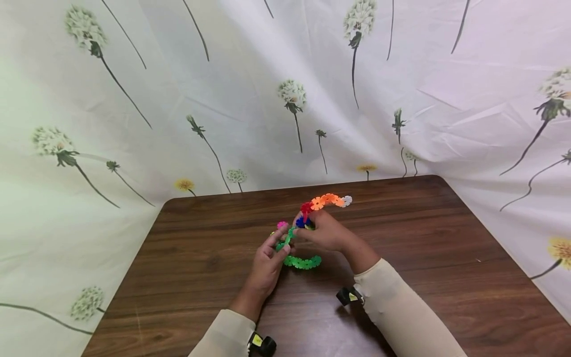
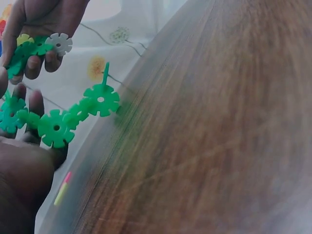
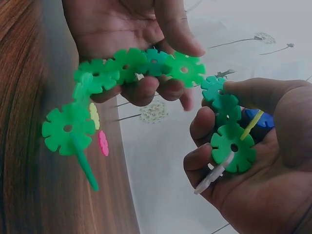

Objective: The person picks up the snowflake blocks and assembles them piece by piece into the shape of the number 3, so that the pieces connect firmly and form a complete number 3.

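Note:
My left hand (image 1: 265,267) holds a chain of green notched flower discs (image 3: 129,66) between thumb and fingers, with its loose end bending away in an arc. Beside it my right hand (image 1: 327,233) grips a second chain, whose green discs (image 3: 234,147) lie between thumb and curled fingers. A white disc (image 3: 214,173) and a thin yellow disc (image 3: 252,125) join these. Past the right hand come a blue disc (image 1: 302,222), red discs (image 1: 306,208), orange discs (image 1: 329,199) and a white end disc (image 1: 347,201). In the right wrist view, the two chains' green ends almost meet.
A pink disc (image 1: 282,225) and a yellow disc (image 3: 94,116) lie on the brown wooden table (image 1: 200,297), just beyond the left hand. Behind the table's far edge hangs a white cloth (image 1: 250,119) printed with dandelions.

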